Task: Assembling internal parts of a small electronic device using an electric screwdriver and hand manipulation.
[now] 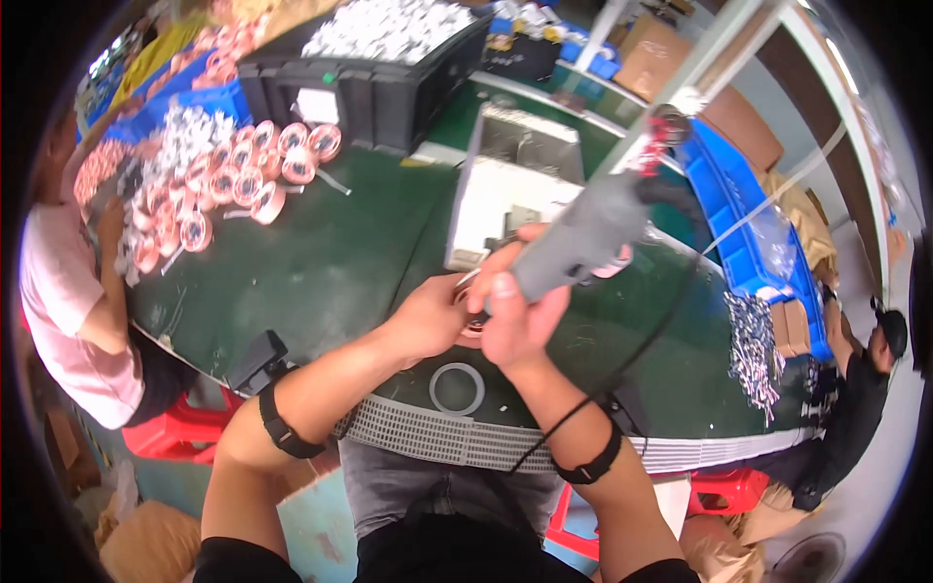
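Observation:
A grey power screwdriver [593, 228] hangs tilted over the table, its lower end in my right hand [522, 325], whose fingers are closed round it. My left hand [428, 316] is closed on a small pink round part [470, 332], just under the tool's lower end. My fingers cover most of that part, and whether the tool's tip touches it is hidden. On the table below my hands lies a pale ring [457, 389].
Beyond my hands stands a white tray [465, 219] with small dark parts. Several pink round parts [248, 185] are heaped at left, near a black crate [379, 107] of white pieces. Blue bins [748, 223] and a wire bundle [753, 355] lie at right. People sit on both sides.

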`<action>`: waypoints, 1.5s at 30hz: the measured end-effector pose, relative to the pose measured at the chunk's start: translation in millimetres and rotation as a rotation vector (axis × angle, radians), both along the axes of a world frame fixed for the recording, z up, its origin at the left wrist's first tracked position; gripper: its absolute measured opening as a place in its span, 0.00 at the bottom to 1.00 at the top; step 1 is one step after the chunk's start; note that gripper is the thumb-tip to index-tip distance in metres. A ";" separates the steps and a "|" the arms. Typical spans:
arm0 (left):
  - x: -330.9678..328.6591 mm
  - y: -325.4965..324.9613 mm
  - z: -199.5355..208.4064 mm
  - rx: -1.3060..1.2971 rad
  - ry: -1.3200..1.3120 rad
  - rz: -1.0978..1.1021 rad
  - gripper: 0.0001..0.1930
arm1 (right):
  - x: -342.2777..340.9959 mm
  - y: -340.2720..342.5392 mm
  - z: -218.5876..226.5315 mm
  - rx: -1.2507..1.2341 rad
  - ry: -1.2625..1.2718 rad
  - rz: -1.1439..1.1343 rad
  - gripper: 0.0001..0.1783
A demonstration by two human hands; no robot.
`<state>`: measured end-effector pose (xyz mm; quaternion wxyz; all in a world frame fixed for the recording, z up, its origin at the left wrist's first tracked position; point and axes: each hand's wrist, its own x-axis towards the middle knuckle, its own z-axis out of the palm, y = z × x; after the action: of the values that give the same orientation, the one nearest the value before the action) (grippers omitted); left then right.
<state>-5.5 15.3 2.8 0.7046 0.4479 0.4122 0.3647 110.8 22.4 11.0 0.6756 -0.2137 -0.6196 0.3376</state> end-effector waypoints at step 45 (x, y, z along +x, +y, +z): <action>-100.2 -176.8 -35.6 0.478 0.005 0.441 0.39 | 50.2 -134.5 74.4 0.077 0.090 -0.306 0.04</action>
<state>-105.7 -161.5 -32.8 0.4823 0.5016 0.4036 0.5940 161.0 -112.1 85.3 0.7538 -0.2641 -0.5616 0.2161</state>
